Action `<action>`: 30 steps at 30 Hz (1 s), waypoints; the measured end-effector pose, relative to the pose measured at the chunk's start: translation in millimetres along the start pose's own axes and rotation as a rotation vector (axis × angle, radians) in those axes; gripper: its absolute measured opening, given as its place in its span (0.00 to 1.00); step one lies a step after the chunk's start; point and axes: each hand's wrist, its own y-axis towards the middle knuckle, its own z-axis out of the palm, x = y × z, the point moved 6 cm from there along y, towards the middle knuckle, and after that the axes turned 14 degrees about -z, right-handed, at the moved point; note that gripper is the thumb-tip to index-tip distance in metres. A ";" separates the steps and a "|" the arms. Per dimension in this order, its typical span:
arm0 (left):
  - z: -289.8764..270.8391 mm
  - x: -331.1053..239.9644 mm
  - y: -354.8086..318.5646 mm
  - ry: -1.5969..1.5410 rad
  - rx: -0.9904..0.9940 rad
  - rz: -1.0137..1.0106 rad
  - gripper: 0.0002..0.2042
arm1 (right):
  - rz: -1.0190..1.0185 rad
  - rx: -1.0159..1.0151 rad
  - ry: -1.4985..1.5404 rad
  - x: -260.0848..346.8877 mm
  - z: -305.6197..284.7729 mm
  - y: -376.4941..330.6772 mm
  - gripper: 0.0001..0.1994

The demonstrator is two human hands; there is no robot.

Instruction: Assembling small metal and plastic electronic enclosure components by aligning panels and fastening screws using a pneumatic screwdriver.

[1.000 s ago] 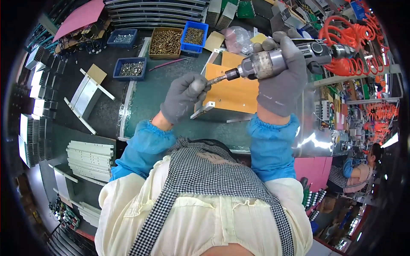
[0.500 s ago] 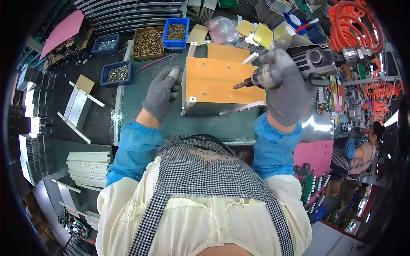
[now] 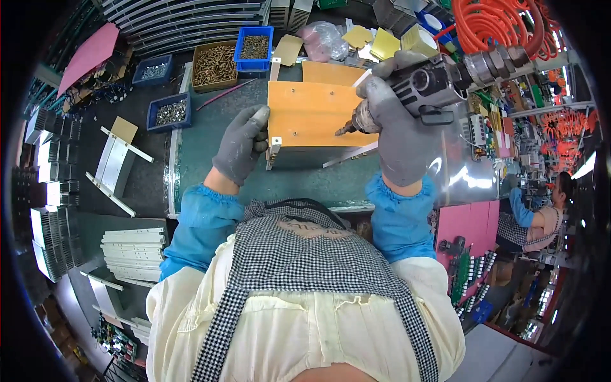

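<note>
My gloved right hand [image 3: 404,140] is wrapped round a grey power screwdriver [image 3: 420,89]. Its bit points left and down at the lower right part of an orange panel [image 3: 312,111]; whether the tip touches cannot be told. The panel tops a box-like assembly with white drilled bars [image 3: 275,143] at its corners, and small screw heads show on its face. Beside the panel's left edge, my gloved left hand [image 3: 240,146] is closed with fingers curled, its thumb tip at the edge. Anything inside those fingers is hidden.
Blue bins of small hardware [image 3: 170,113], a box of brass-coloured screws [image 3: 214,71] and a blue tray [image 3: 253,51] stand beyond my left hand. Another metal assembly [image 3: 118,162] lies left. Red coiled hose [image 3: 487,28] hangs upper right. A co-worker [image 3: 534,216] sits far right.
My right hand and the screwdriver have moved left, bringing the bit over the panel's lower right area. My left hand is now up against the panel's left edge. The view has shifted slightly.
</note>
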 end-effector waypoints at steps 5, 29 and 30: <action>0.1 -0.6 -4.1 0.018 -0.032 -0.016 0.19 | 0.045 0.113 -0.071 -8.3 6.6 2.3 0.18; -67.5 35.1 4.2 1.142 -0.381 0.862 0.08 | 0.581 0.047 -0.974 -128.6 -202.5 -49.7 0.24; -73.4 42.4 11.5 1.208 -0.375 0.758 0.08 | 0.421 0.299 -1.181 -178.6 -245.2 -87.9 0.24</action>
